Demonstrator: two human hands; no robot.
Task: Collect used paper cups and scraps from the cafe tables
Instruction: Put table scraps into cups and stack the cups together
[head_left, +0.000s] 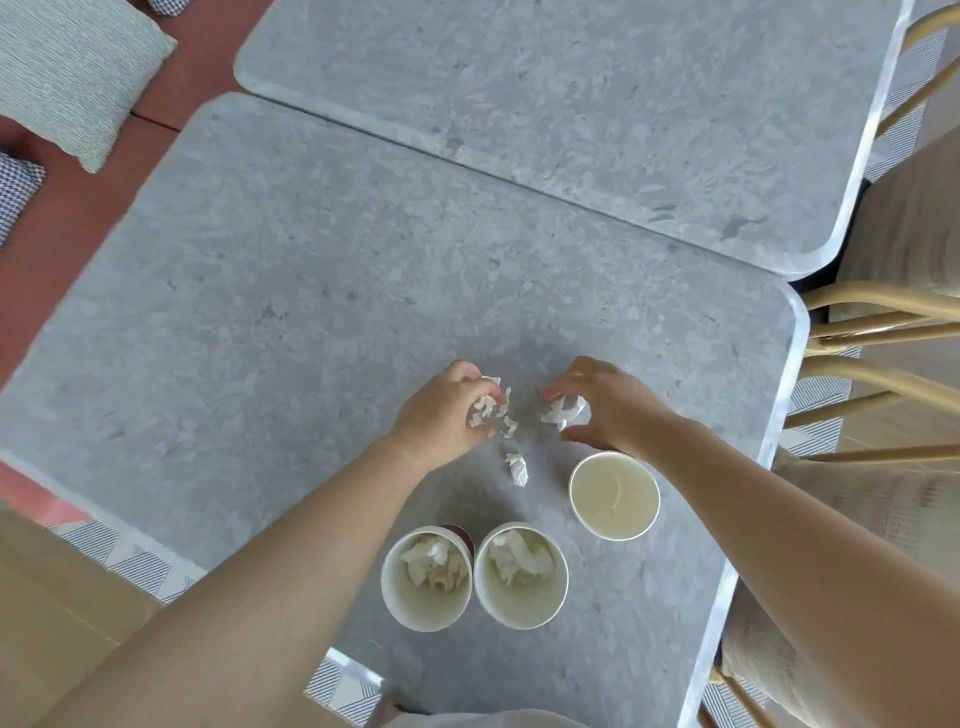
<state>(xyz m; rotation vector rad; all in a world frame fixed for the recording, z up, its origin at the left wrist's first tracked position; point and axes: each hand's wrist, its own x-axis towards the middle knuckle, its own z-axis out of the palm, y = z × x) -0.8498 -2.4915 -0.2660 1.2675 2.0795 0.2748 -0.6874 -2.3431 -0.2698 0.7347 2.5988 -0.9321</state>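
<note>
Paper scraps (491, 410) in both hands' fingers (483, 387)

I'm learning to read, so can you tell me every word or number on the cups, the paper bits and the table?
No text can be read anywhere here.
Three white paper cups, left, middle, right: only plain insides show.
Red sliver of the left cup's outside: no letters visible.
Crumpled white paper scraps: blank.
Grey stone table: speckles only.
</note>
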